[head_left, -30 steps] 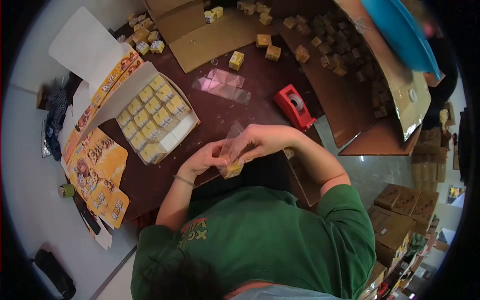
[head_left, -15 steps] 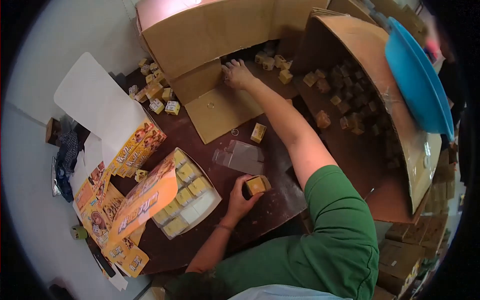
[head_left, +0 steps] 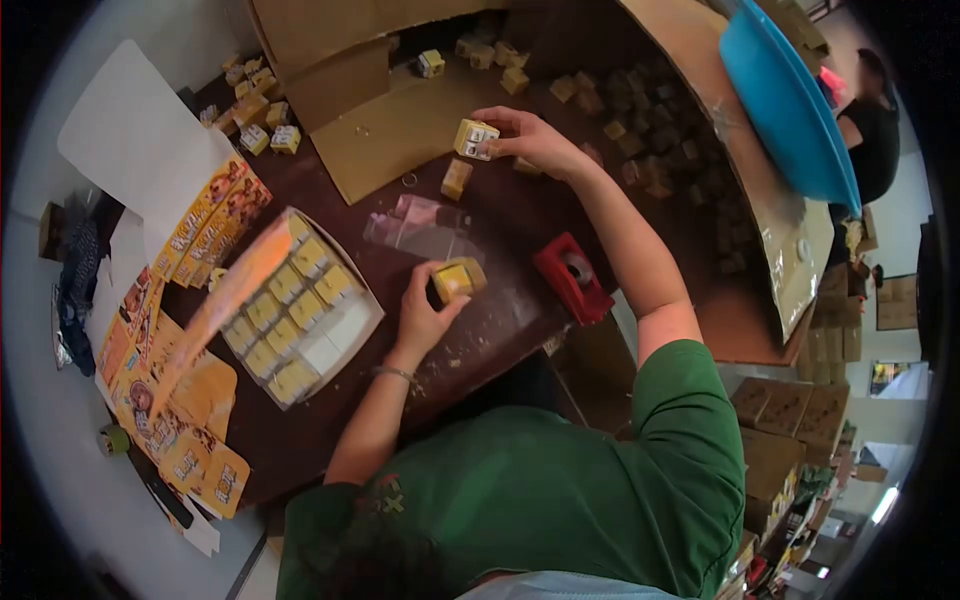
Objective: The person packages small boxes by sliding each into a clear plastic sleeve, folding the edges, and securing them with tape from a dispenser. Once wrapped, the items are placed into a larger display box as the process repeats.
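My left hand (head_left: 425, 310) is closed on a small yellow box (head_left: 456, 280) with its flap sticking out, over the dark table (head_left: 490, 330). Further forward, my right hand (head_left: 525, 140) grips another small box (head_left: 475, 139) with a white printed side. Just below that one, a loose yellow box (head_left: 457, 179) lies on the table. Clear plastic bags (head_left: 425, 228) are between my two hands. On the left, an open display carton (head_left: 345, 345) holds rows of small yellow boxes (head_left: 285, 284) and has some white space inside.
A red tape dispenser (head_left: 574, 278) sits at the table's right. Large cardboard boxes (head_left: 350, 95) with loose small boxes stand ahead and right. A blue basin (head_left: 790, 110) leans on the right one. Orange printed cartons (head_left: 150, 390) lie left. Another person (head_left: 872, 135) is at far right.
My right hand has come back out of the cardboard box and now holds a small box. My left hand still holds its box. The view has shifted, and the red tape dispenser now shows.
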Tool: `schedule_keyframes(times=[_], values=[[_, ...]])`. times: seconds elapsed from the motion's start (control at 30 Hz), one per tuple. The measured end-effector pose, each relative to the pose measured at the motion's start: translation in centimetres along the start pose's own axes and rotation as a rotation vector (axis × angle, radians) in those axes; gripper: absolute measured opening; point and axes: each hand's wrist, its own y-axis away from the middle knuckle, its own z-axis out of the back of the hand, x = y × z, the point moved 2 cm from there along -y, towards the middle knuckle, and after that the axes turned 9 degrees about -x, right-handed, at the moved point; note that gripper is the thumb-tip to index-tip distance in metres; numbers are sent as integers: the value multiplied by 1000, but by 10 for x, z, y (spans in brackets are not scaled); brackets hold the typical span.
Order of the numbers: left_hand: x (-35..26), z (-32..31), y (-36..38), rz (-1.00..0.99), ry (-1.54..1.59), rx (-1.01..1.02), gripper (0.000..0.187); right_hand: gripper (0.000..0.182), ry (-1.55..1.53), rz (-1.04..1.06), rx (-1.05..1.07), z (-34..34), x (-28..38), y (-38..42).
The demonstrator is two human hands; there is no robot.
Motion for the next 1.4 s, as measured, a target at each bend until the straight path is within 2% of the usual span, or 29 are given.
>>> schedule_keyframes(times=[0.07, 0.1, 0.13, 0.23, 0.3, 0.33, 0.43, 0.47, 0.57, 0.6, 0.67, 0.7, 0.73, 0.83, 0.93, 1.03, 1.17, 1.27, 1.3, 1.4], values=[[3, 0, 1, -31, 40, 36, 58, 59, 67, 77, -77, -22, 1, 55], [-2, 2, 5, -30, 58, 71, 57, 64, 189, 160, -152, -32, -10, 80], [-9, 4, 8, -34, 76, 98, 56, 65, 475, 354, -200, -45, -20, 104], [-8, 13, 34, 6, 52, 166, 56, 55, 675, 373, -279, -94, -51, 171], [-10, 18, 54, 23, 50, 201, 57, 51, 693, 469, -340, -114, -70, 197], [-12, 21, 58, 20, 48, 219, 58, 52, 638, 414, -368, -120, -78, 205], [-14, 23, 70, 26, 76, 213, 59, 51, 480, 313, -292, -116, -82, 208], [-14, 23, 72, 25, 73, 213, 59, 48, 302, 172, -315, -112, -77, 207], [-9, 23, 71, 9, 39, 216, 60, 50, -1, 171, -285, -104, -39, 200], [-5, 24, 70, 3, 7, 226, 60, 48, -31, 87, -147, -104, -13, 204], [-3, 25, 70, 10, -18, 248, 60, 45, 4, 98, 150, -113, -9, 206], [-4, 26, 69, 22, -11, 260, 59, 45, 349, 300, 156, -120, -3, 211], [-4, 25, 68, 35, -4, 270, 59, 49, 530, 357, 84, -129, 1, 216], [-10, 24, 69, 2, -85, 243, 58, 49, 669, 432, -71, -135, -9, 220], [-10, 24, 70, -1, -63, 242, 59, 46, 367, 410, -98, -139, -12, 226], [-18, 24, 70, 31, -61, 231, 59, 48, 440, 398, -147, -141, -23, 226], [-19, 25, 70, 41, -87, 235, 59, 46, 670, 461, -64, -149, -13, 224], [-8, 22, 71, -10, -66, 225, 59, 40, 324, 417, -306, -140, -24, 222], [-12, 22, 71, -8, -80, 229, 60, 31, 120, 105, -260, -133, -29, 220], [-23, 23, 72, 0, -96, 256, 60, 24, -246, -226, -195, -145, -56, 217]])
